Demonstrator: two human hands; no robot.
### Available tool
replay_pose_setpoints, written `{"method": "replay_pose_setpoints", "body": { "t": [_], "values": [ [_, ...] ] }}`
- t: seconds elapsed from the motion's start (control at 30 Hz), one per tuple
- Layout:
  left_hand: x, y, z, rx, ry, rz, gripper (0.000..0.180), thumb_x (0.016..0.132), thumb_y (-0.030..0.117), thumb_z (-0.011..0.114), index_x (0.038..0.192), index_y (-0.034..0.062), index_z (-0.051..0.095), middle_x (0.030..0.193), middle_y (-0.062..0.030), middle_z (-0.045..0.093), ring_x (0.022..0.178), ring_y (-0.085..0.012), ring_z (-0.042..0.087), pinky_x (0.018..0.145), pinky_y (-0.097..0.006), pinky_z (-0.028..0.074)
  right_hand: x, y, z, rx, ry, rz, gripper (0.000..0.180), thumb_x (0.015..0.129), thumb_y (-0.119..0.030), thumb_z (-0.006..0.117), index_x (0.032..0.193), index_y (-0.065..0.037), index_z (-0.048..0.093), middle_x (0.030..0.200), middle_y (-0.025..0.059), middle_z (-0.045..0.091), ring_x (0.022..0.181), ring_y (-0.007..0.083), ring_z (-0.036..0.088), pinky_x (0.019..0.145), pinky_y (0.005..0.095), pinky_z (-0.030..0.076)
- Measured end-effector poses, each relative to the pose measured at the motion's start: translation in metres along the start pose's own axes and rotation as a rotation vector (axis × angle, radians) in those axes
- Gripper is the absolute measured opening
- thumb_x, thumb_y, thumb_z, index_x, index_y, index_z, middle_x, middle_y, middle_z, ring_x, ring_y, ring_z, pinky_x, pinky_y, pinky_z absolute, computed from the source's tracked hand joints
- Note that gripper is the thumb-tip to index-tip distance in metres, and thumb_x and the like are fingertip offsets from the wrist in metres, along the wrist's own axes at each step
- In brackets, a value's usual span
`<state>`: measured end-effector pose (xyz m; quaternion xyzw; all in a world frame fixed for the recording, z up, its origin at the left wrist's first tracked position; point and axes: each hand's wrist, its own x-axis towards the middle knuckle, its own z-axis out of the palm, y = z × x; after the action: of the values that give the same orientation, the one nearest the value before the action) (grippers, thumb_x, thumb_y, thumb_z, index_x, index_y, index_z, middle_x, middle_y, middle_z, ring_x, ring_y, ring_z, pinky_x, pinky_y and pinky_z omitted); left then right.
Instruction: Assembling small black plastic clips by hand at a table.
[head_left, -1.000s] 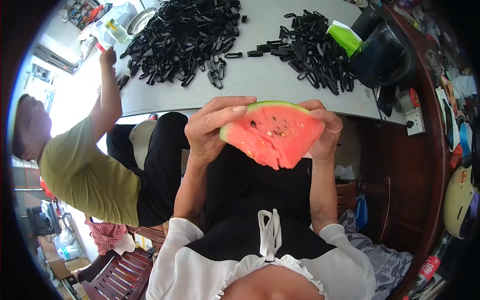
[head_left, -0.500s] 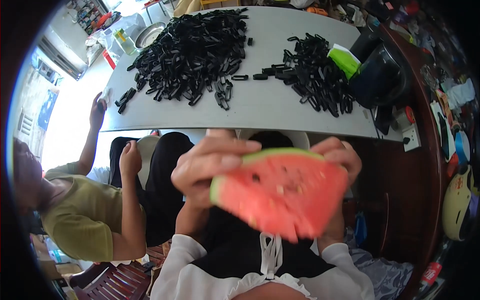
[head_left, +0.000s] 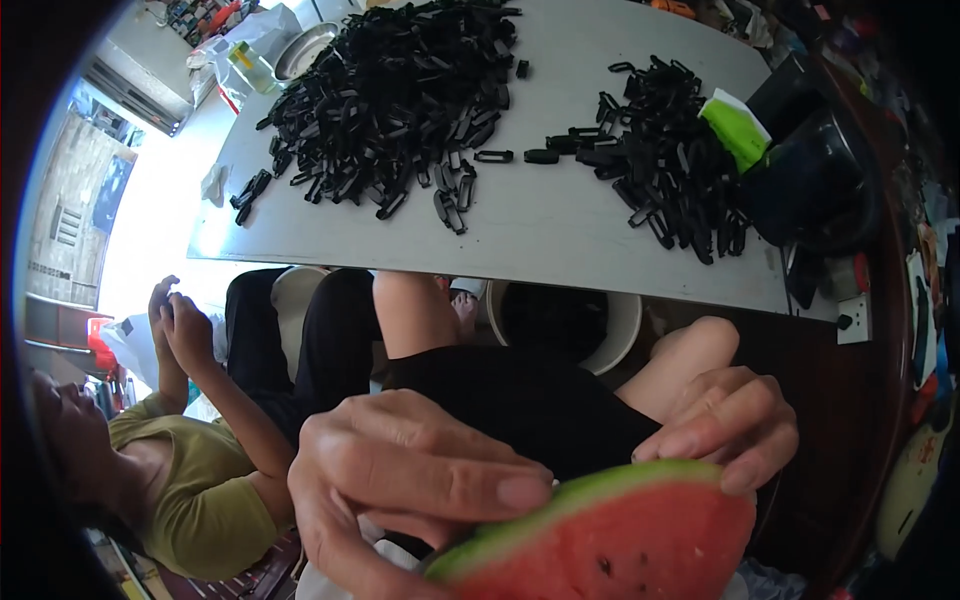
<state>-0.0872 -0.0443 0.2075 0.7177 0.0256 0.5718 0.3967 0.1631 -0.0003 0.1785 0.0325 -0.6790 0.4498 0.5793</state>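
A slice of watermelon (head_left: 610,540) with red flesh, a few dark seeds and a green rind is held close to me, its lower part cut off by the picture's edge. My left hand (head_left: 410,480) grips the rind at the slice's left side, fingers along the top. My right hand (head_left: 730,415) pinches the rind at the upper right with its fingertips. Both hands are closed on the slice, above my lap and apart from the table.
On the grey table (head_left: 560,215) lie a large heap of black plastic buckles (head_left: 400,110) and a smaller heap (head_left: 680,170). A dark container (head_left: 810,185) stands at right beside a green-and-white packet (head_left: 735,130). A bucket (head_left: 620,330) is under the table. A co-worker (head_left: 200,450) sits at left.
The watermelon slice has come down and nearer to me in both hands, and its lower part has left the picture. The co-worker's hands have come together, away from the table edge.
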Motion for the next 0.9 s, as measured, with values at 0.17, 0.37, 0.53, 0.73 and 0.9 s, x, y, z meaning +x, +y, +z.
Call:
{"method": "replay_pose_setpoints", "body": {
  "t": [0.17, 0.37, 0.53, 0.73, 0.9],
  "values": [
    [0.002, -0.004, 0.001, -0.079, -0.042, -0.393, 0.043, 0.085, 0.028, 0.061, 0.117, -0.0002, 0.054, 0.095, -0.0295, 0.059, 0.069, -0.0363, 0.066, 0.05, -0.035, 0.057, -0.014, 0.014, -0.011, 0.157, 0.121, 0.05, 0.024, 0.078, -0.007, 0.068, 0.099, -0.003, 0.058, 0.088, 0.0183, 0.06, 0.07, 0.0224, 0.066, 0.056, 0.0243, 0.059],
    [0.014, -0.018, 0.0, 0.029, -0.092, -0.385, 0.066, 0.08, 0.046, 0.058, 0.116, -0.009, 0.055, 0.093, -0.024, 0.062, 0.08, -0.0315, 0.067, 0.065, -0.035, 0.056, -0.022, 0.016, -0.02, -0.01, 0.276, 0.0, 0.021, 0.074, -0.01, 0.072, 0.092, -0.004, 0.062, 0.082, 0.0184, 0.065, 0.064, 0.0181, 0.067, 0.047, 0.0149, 0.053],
    [0.029, -0.041, 0.002, -0.018, -0.084, -0.371, 0.065, 0.079, 0.049, 0.059, 0.111, -0.0078, 0.058, 0.09, -0.0218, 0.063, 0.078, -0.0306, 0.067, 0.064, -0.035, 0.056, -0.029, 0.02, -0.027, -0.016, 0.33, 0.006, 0.023, 0.073, -0.01, 0.073, 0.094, -0.007, 0.063, 0.082, 0.0147, 0.066, 0.063, 0.0142, 0.067, 0.04, 0.0112, 0.041],
    [0.036, -0.064, -0.008, 0.0, -0.169, -0.36, 0.069, 0.079, 0.053, 0.058, 0.115, -0.0059, 0.055, 0.102, -0.0216, 0.06, 0.082, -0.0328, 0.066, 0.061, -0.036, 0.056, -0.027, 0.022, -0.048, 0.062, 0.134, 0.066, 0.029, 0.083, -0.005, 0.062, 0.111, -0.003, 0.058, 0.093, 0.0207, 0.059, 0.076, 0.0274, 0.066, 0.062, 0.0279, 0.06],
    [0.014, -0.05, 0.015, -0.041, 0.232, -0.443, 0.05, 0.085, 0.032, 0.06, 0.115, -0.007, 0.052, 0.087, -0.0286, 0.061, 0.065, -0.0341, 0.066, 0.046, -0.035, 0.056, -0.023, 0.03, -0.056, -0.025, 0.107, 0.006, 0.025, 0.082, -0.014, 0.066, 0.102, -0.002, 0.056, 0.09, 0.0165, 0.058, 0.07, 0.0187, 0.064, 0.06, 0.0231, 0.058]
  ]
}}
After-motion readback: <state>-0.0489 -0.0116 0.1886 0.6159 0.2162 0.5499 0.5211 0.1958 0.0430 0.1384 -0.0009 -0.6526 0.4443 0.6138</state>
